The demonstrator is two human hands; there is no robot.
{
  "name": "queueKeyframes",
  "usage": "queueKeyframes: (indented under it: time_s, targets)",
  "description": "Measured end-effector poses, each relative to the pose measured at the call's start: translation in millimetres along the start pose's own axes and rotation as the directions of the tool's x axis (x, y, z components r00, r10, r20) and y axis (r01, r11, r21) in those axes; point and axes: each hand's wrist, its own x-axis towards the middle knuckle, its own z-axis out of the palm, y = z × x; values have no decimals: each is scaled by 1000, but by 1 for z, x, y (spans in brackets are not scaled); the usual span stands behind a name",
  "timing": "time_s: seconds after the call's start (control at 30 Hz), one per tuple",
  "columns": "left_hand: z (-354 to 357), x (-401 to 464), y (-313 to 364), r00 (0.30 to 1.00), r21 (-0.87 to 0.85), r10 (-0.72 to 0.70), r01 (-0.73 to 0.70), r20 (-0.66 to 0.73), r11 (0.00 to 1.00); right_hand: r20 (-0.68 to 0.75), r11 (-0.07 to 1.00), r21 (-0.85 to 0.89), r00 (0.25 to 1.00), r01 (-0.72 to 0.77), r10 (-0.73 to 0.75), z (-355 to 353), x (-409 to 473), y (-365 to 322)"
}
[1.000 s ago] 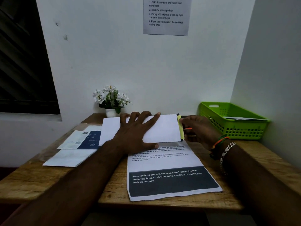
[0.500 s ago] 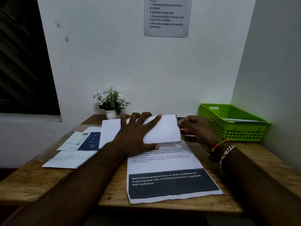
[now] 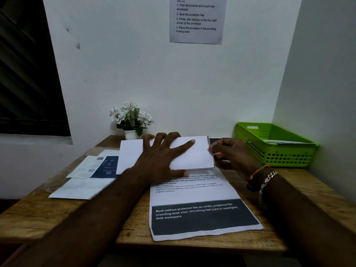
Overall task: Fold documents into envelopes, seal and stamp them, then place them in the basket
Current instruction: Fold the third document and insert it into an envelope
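1. The left hand (image 3: pixel 161 158) is lying flat on a white rectangular paper envelope (image 3: pixel 194 157), its fingers (image 3: pixel 185 145) straight and spread apart, pressing the envelope down onto the wooden desk (image 3: pixel 57 214).
2. The right hand (image 3: pixel 233 157) is resting at the envelope's right edge, its fingers curled together and pinching that edge; a small orange object shows between them, but I cannot tell what it is.
3. The envelope is lying across the top of a printed white document sheet with a dark band (image 3: pixel 198 209), which is spreading toward the near edge of the desk.
4. A bright green perforated plastic basket (image 3: pixel 273 149) is sitting at the far right of the desk, well apart from the envelope, with flat white paper lying inside it.
5. White and dark blue flat paper packets (image 3: pixel 86 178) are lying to the left of the envelope.
6. A small white pot of white flowers (image 3: pixel 131 120) is standing by the wall, just behind the envelope.
7. A printed instruction sheet (image 3: pixel 196 19) is hanging on the wall above.
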Motion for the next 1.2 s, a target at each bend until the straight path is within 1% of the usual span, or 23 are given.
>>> queueKeyframes:
  time_s: [0.1, 0.3, 0.4, 0.5, 0.63, 0.83, 0.97, 1.07, 1.13, 1.2]
  targets:
    - [1, 0, 1, 1000, 9, 2, -2, -12, 1000, 23, 999, 27, 999, -23, 22, -1, -1, -1]
    - [-1, 1, 2, 1000, 23, 15, -15, -11, 1000, 67, 999, 42, 998, -14, 11, -3, -2, 0]
    - [-2, 0, 3, 1000, 11, 18, -17, -18, 1000, 71, 994, 89, 996, -68, 62, -4, 1, -1]
    - [-3, -1, 6, 1000, -2, 18, -18, -25, 1000, 105, 983, 125, 987, -134, 121, -4, 4, 1]
    - [-4, -1, 10, 999, -19, 25, -25, -25, 999, 127, 976, 130, 979, -177, 161, -3, 6, 4]
    - [-6, 0, 14, 999, -30, 32, -33, -38, 999, 54, 988, 107, 993, -110, 104, -4, 8, 6]
    - [-7, 1, 15, 999, -4, 29, -29, -44, 1000, 82, 990, 112, 994, -87, 78, -4, 7, 7]
    - [-8, 2, 15, 998, -1, 27, -27, -50, 1000, 60, 994, 93, 997, -59, 54, -6, 8, 5]
    - [-12, 4, 16, 997, -39, 23, -26, -77, 999, 33, 991, 131, 999, -10, 6, -6, 7, 2]
    - [-20, 3, 22, 989, -133, 7, -26, -145, 991, -34, 982, 181, 998, 58, -53, -4, 6, -2]
